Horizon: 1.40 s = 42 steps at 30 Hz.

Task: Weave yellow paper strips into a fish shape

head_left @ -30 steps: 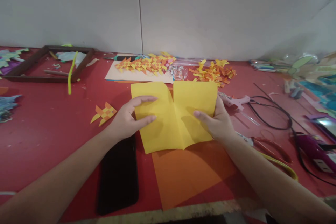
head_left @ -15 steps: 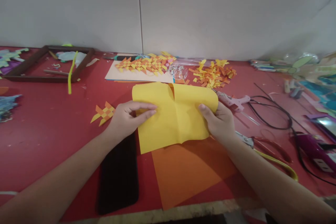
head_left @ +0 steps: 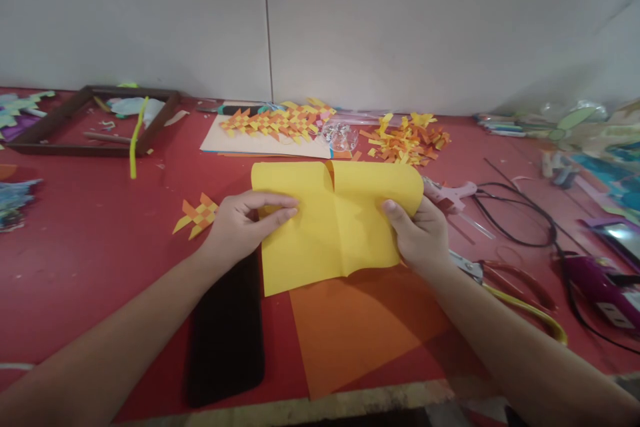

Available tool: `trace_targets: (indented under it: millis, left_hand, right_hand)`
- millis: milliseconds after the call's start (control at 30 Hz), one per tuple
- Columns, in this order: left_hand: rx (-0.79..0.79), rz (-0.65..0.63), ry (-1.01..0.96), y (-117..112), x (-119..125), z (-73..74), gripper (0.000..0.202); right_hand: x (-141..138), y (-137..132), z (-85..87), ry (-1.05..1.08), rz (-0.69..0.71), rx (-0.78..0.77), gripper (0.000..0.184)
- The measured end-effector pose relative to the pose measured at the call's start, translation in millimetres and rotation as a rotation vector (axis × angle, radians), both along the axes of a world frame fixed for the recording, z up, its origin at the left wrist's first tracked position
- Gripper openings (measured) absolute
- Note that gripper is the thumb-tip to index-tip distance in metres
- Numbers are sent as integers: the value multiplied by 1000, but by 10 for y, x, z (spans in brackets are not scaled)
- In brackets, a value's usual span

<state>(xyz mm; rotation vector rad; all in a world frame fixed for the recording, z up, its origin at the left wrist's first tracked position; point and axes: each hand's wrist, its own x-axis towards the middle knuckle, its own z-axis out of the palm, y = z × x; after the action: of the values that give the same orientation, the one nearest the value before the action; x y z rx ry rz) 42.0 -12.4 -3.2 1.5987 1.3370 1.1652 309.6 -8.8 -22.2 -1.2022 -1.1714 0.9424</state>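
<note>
Both my hands hold a yellow paper sheet (head_left: 320,233) with a crease down its middle and its far edge curling over. My left hand (head_left: 245,223) pinches its left side between thumb and fingers. On the right side, my right hand (head_left: 423,233) has its thumb on top and its other fingers behind the paper, partly hidden. Beneath lies an orange paper sheet (head_left: 365,333), its far part covered by the yellow one. A black phone (head_left: 227,340) rests below my left wrist. Left of that hand sits a small woven orange-and-yellow paper fish (head_left: 199,215).
Woven paper pieces (head_left: 275,121) lie on a pale board (head_left: 240,140) at the back, beside a pile of paper strips (head_left: 407,140). A brown frame (head_left: 50,148) stands back left. To the right are a pink glue gun (head_left: 453,195), its black cord (head_left: 543,203) and pliers (head_left: 520,293).
The yellow sheet has spread slightly wider, its right side moving a little to the right with my right hand. My left hand is almost where it was, and both still grip the paper.
</note>
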Motion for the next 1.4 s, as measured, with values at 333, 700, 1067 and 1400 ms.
trace_targets:
  millis: [333, 700, 1067, 1400]
  left_hand:
    - [-19, -25, -96, 16, -33, -63, 30]
    - [19, -20, -86, 16, -21, -13, 21]
    - [-181, -176, -262, -50, 12, -48, 53]
    - [-195, -183, -294, -5, -5, -10, 55]
  right_hand:
    - [-36, -30, 60, 21, -40, 41, 27]
    - [5, 16, 52, 62, -3, 62, 14]
    - [12, 50, 68, -37, -55, 69, 25]
    - [107, 101, 2, -22, -64, 84, 23]
